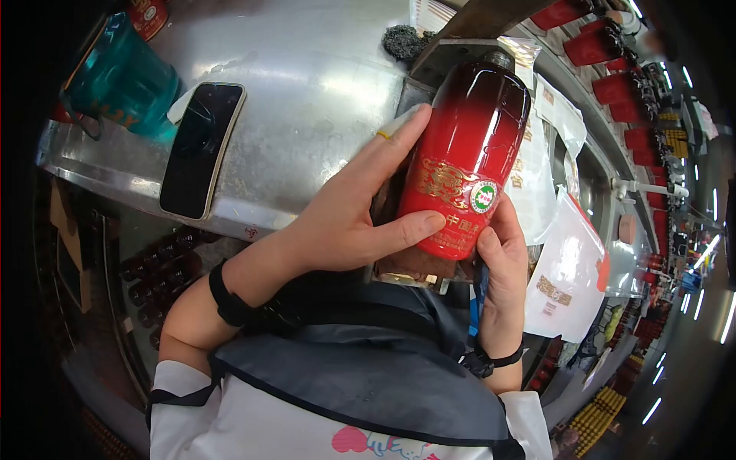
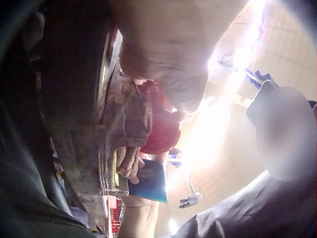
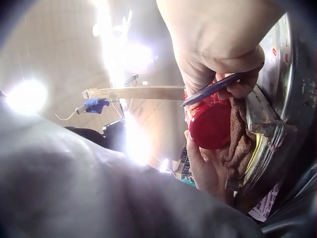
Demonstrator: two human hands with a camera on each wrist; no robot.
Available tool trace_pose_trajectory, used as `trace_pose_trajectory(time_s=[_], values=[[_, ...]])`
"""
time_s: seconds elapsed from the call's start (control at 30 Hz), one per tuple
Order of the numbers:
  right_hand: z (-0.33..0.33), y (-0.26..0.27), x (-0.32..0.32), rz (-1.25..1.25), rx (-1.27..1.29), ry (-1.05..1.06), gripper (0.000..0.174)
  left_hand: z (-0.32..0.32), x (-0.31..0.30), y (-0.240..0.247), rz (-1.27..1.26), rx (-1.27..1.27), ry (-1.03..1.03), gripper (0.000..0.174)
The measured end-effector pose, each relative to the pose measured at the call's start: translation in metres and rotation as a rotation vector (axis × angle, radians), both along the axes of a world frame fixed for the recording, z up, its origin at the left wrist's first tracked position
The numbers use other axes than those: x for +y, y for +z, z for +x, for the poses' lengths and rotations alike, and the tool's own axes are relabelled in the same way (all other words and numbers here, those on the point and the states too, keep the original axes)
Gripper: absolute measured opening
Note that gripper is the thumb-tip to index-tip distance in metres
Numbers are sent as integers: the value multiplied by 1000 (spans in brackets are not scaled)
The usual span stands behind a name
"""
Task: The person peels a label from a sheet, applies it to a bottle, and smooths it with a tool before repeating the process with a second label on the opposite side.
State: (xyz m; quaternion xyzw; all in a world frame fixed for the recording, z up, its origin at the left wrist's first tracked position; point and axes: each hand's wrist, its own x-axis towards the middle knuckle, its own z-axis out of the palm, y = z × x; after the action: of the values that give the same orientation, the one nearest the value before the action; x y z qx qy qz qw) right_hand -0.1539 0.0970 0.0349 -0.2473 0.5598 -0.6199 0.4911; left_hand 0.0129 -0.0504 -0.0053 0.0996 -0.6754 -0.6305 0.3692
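Note:
A glossy red bottle (image 1: 479,126), darkening to black toward its neck, lies tilted in the head view with its neck pointing away from me. Gold ornament and a round green-and-white label mark its side. My left hand (image 1: 356,203) grips it from the left, thumb across the lower front and fingers along the side. Close by the base on the right is my right hand (image 1: 506,257), its thumb bent near the bottle's edge. In the right wrist view this hand pinches a thin, flat dark-blue piece (image 3: 210,90). A brown cloth (image 3: 239,139) lies beneath the bottle.
A phone (image 1: 203,149) lies on the metal table (image 1: 307,100), near a teal pitcher (image 1: 126,77). A dark scouring pad (image 1: 404,44) sits beyond the bottle. Printed plastic bags (image 1: 563,268) spread to the right. Several red bottles (image 1: 621,88) line the far right.

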Motion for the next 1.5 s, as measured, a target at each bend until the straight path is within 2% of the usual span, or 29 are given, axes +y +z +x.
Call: trace_pose_trajectory(time_s=[0.27,0.37,0.43,0.63,0.7,0.93,1.27,1.37,1.43,1.5], values=[[-3,-5,6,-2,0,-15,64,2,1,-1,-76,-11,39,82],[-2,-4,6,-12,-24,-17,62,4,-1,3,-89,-88,16,80],[-1,-5,6,-8,-32,-31,62,4,2,5,-13,-77,6,82],[5,-1,3,-28,-16,-39,68,1,4,5,-62,-111,16,91],[9,5,-1,-44,-83,-46,71,1,5,5,-69,-113,12,92],[11,7,-4,-2,-71,-69,63,-2,4,6,-56,-121,2,94],[10,3,-4,-18,-65,-60,63,-3,6,10,20,-114,-24,95],[7,2,-2,-12,-4,-48,58,-2,6,10,50,-126,-41,95],[0,5,0,13,-129,-39,51,-3,7,9,74,-114,-35,95],[-9,9,2,66,-98,-54,48,-2,6,8,63,-132,-42,96]])
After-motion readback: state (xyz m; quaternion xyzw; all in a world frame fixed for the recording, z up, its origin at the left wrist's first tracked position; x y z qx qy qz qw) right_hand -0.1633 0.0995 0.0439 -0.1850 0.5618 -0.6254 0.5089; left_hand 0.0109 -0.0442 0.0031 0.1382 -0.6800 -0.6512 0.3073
